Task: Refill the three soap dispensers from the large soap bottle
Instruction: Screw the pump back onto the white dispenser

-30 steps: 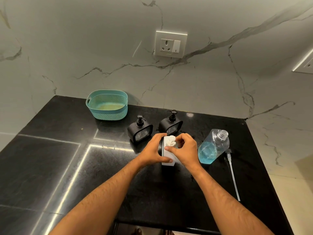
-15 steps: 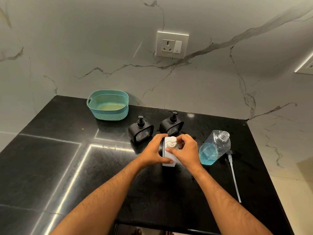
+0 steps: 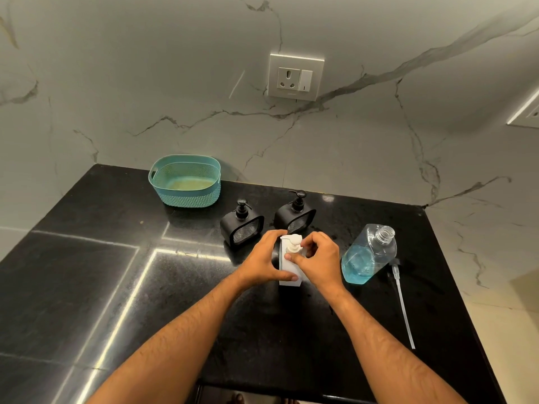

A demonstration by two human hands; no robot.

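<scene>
left hand curled around white dispenser at counter middle, right hand fingers pinching its pump, two black dispensers behind, open bottle with blue soap just right, pump tube beside

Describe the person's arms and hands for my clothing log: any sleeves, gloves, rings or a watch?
Both forearms are bare up to the frame's lower edge, with visible hair and no sleeves in view. The left hand and right hand wear no gloves. No watch, band or bracelet shows at either wrist, and no ring is visible on the fingers that show; some fingers are hidden.
</scene>
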